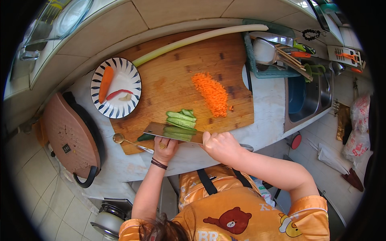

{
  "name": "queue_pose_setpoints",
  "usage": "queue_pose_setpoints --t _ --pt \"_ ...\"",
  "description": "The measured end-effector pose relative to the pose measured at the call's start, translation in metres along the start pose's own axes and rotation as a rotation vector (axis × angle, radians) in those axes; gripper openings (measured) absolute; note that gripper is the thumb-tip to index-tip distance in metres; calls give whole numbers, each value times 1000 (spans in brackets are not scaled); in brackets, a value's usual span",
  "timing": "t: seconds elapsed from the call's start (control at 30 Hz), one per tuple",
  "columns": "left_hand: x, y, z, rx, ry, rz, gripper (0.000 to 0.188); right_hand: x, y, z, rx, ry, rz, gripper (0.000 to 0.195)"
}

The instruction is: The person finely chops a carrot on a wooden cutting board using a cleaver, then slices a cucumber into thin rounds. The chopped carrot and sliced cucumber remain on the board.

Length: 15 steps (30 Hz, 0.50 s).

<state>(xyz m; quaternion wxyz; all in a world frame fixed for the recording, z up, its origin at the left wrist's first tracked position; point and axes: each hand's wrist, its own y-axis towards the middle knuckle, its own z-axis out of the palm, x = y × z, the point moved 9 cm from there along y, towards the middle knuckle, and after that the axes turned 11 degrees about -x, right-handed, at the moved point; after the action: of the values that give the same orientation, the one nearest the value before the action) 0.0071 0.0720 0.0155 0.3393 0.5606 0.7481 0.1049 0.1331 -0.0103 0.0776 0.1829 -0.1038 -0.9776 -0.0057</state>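
A cleaver [178, 132] is held in my right hand [221, 149], its broad blade over the near edge of the wooden cutting board [169, 75]. My left hand [165, 147] is on a cucumber [146, 137], just on the near side of the blade; the blade and fingers hide most of it. Cucumber slices [181, 118] lie beyond the blade. A pile of finely chopped carrot [212, 95] rests on the board to the right. At the left, a patterned plate [132, 87] holds a carrot piece [106, 82], a red chili [119, 93] and a small pale piece.
A long leek-like stalk [196, 39] crosses the board's back. A metal spoon [132, 142] lies at the board's near left corner. An electric griddle [72, 135] stands far left. A green utensil basket [271, 72] and a sink [310, 99] are at right.
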Motion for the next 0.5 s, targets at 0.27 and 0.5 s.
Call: queue_pose_setpoints --t 0.27,0.5 --pt "3 -8 -1 11 -19 0 33 -5 -3 3 -74 43 27 25" --pt "4 -11 0 12 61 15 34 -5 -18 -38 92 35 80 32"
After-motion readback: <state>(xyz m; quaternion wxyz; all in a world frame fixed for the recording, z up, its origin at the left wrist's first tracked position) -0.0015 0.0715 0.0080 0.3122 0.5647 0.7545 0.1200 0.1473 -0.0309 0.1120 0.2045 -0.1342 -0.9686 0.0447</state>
